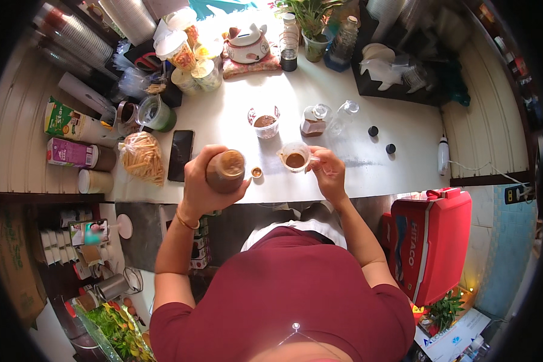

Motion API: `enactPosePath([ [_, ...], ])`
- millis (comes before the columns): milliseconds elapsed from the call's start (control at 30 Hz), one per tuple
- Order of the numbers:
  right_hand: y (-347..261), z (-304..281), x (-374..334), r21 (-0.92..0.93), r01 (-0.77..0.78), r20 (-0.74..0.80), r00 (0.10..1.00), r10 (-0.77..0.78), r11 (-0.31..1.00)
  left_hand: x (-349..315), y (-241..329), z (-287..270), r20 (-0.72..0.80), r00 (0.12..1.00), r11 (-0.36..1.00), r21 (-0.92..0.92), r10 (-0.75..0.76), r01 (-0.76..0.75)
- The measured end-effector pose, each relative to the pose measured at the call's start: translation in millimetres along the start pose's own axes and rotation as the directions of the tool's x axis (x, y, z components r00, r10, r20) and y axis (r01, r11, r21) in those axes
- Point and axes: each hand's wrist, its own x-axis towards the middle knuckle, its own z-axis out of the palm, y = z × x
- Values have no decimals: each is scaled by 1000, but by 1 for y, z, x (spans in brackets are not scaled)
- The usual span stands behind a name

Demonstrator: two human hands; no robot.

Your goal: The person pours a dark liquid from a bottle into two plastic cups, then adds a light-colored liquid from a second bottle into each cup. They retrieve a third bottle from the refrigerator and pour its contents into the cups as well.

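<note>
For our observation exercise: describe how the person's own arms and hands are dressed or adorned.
Both forearms are bare. The top is dark red with short sleeves ending above the elbows. The left hand has a thin gold-coloured bangle at the wrist. The right hand shows no bracelet or watch. No gloves on either.

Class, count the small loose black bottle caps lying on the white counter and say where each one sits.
2. One black cap lies right of the clear tipped bottle; the other black cap lies nearer the counter's front edge, further right. More may be hidden among the clutter.
</note>
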Motion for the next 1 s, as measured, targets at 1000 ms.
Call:
enactPosePath([
  [1000, -97, 12, 43, 0, 291, -228, 931, -284, 957, 98, 97, -29, 486, 873, 819, 518, -44, -246],
])
